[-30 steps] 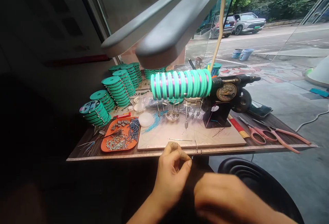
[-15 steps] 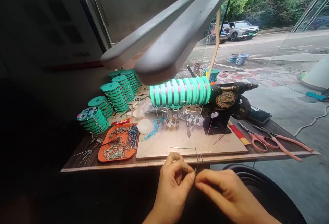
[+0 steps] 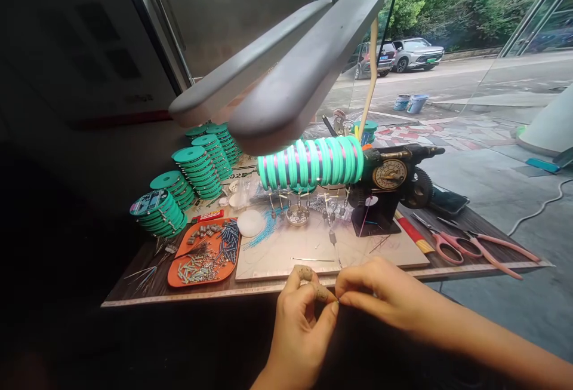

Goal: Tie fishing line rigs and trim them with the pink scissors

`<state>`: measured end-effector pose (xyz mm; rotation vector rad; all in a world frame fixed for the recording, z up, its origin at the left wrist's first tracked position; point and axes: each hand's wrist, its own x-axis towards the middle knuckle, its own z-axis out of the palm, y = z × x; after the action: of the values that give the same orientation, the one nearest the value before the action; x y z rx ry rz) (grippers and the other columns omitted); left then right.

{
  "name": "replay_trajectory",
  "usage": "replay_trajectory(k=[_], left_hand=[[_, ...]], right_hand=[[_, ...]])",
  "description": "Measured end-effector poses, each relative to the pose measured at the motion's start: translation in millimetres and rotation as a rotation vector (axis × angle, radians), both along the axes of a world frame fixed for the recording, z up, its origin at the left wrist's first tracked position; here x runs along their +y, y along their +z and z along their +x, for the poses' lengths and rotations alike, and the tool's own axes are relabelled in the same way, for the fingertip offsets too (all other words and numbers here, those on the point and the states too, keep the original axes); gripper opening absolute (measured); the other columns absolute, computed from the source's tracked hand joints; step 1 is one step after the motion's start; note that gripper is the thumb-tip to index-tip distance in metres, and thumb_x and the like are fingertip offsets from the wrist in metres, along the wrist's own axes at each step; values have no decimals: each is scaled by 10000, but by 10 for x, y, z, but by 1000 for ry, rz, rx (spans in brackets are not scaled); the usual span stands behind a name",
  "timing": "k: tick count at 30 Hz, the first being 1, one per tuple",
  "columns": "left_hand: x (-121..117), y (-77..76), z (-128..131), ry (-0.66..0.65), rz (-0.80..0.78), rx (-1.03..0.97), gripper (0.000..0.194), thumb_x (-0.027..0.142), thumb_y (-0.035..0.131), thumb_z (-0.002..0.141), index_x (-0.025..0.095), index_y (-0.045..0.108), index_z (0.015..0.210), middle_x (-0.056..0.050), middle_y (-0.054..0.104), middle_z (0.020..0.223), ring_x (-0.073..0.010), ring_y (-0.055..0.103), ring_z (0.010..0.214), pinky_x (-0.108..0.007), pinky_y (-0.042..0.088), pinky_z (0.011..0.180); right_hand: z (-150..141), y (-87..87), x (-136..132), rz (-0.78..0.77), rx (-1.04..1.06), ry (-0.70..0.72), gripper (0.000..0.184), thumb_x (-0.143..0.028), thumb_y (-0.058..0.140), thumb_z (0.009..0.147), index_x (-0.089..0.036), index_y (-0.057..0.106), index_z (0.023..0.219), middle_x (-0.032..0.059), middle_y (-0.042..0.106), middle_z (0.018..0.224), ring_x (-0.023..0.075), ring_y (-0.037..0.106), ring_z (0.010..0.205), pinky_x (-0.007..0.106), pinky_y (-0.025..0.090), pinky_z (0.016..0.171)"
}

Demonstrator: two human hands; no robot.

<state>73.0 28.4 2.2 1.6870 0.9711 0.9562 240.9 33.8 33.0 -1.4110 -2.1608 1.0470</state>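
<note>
My left hand (image 3: pixel 304 324) is closed in a pinch below the table's front edge, with tape or covers on two fingers. A tiny dark bit shows at its fingertips. Closed thumb to forefinger, my right hand (image 3: pixel 373 288) meets those fingertips from the right. A thin fishing line (image 3: pixel 339 257) runs down from a small sinker (image 3: pixel 332 238) toward both pinches; its end is hidden by the fingers. Above, a row of green foam line spools (image 3: pixel 311 163) sits on the shaft of a black winding machine (image 3: pixel 389 175), with several small rigs dangling under it.
An orange tray (image 3: pixel 172 273) of small metal and tube parts stands left, before stacked green spools (image 3: pixel 197 172). A needle-like tool (image 3: pixel 312 259) lies on the pale board (image 3: pixel 268 267). Pink-handled scissors (image 3: pixel 450 252) and pliers (image 3: pixel 504 258) lie right. A grey lamp (image 3: pixel 277 97) overhangs.
My right hand has come up and in to the left hand's fingertips, then slightly higher over the table edge. The left hand keeps its pinch. The camera view has shifted slightly.
</note>
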Motion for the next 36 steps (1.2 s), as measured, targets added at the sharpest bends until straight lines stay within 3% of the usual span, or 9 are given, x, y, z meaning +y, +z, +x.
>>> replay_trajectory(k=[5, 10, 17, 20, 25, 27, 31, 36], left_hand=[[5, 5, 8, 12, -11, 21, 104, 166, 549, 753, 152, 591, 660, -40, 469, 768, -179, 488, 740, -296, 393, 670], [11, -11, 26, 22, -136, -75, 125, 183, 560, 745, 166, 539, 623, -26, 433, 780, -170, 473, 741, -288, 405, 673], [1, -24, 17, 8, -161, -79, 112, 205, 572, 745, 165, 552, 642, -26, 435, 791, -173, 467, 761, -292, 391, 696], [3, -14, 11, 32, -236, -179, 134, 231, 603, 725, 158, 556, 623, -14, 428, 760, -154, 441, 731, -268, 376, 670], [-9, -24, 20, 18, -462, -370, 173, 287, 669, 672, 143, 595, 612, 11, 412, 711, -99, 376, 615, -225, 326, 575], [-19, -42, 24, 8, -513, -417, 181, 296, 684, 660, 145, 595, 617, 19, 407, 691, -86, 352, 581, -220, 309, 551], [-39, -79, 24, -26, -528, -468, 198, 320, 694, 651, 152, 590, 635, 21, 413, 667, -95, 360, 597, -221, 307, 555], [-47, -39, 28, -2, -422, -409, 196, 320, 682, 666, 143, 605, 635, 10, 422, 699, -113, 389, 645, -240, 320, 603]], right_hand=[[-27, 8, 36, -36, -17, -13, 125, -120, 511, 735, -145, 609, 662, -23, 554, 562, 92, 454, 522, 185, 310, 507], [-68, -6, -40, 61, -120, -46, 153, -93, 485, 726, -143, 605, 646, -14, 555, 544, 90, 429, 490, 193, 292, 494], [-67, -4, -74, 57, -87, -69, 146, -126, 501, 753, -155, 608, 659, 3, 612, 600, 117, 525, 565, 191, 341, 511], [-79, -62, -118, 213, -70, -81, 146, -116, 484, 768, -159, 606, 701, -4, 607, 575, 113, 528, 509, 203, 362, 486], [-54, -284, -312, 771, 220, -244, 123, -92, 528, 788, -185, 574, 853, 9, 650, 694, 119, 612, 614, 201, 470, 581], [-71, -397, -378, 900, 270, -271, 195, -50, 535, 773, -195, 576, 897, 25, 654, 744, 132, 624, 667, 213, 496, 613], [-183, -538, -424, 963, 342, -280, 255, -38, 518, 776, -197, 606, 955, 57, 631, 801, 158, 612, 721, 253, 512, 617], [-266, -422, -413, 842, 433, -208, 195, -31, 513, 777, -175, 591, 881, 40, 593, 744, 132, 572, 660, 227, 495, 584]])
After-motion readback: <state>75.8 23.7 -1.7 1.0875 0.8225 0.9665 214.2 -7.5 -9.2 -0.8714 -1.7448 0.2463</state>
